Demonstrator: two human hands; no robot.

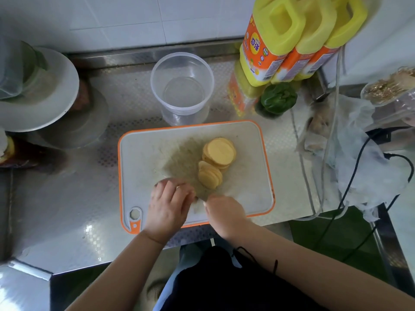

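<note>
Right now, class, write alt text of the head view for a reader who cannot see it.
Two hands slice potato on a white cutting board: the left hand curls over a potato piece, the right hand grips a blurred knife. Two piles of potato slices lie beyond them; a clear tub stands behind the board.

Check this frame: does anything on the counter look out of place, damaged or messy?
Two things. The cutting board has a brownish, worn-looking patch in its middle, beside the potato slices. At the right, a black cable trails over crumpled plastic bags and hangs off the edge of the counter.
</note>
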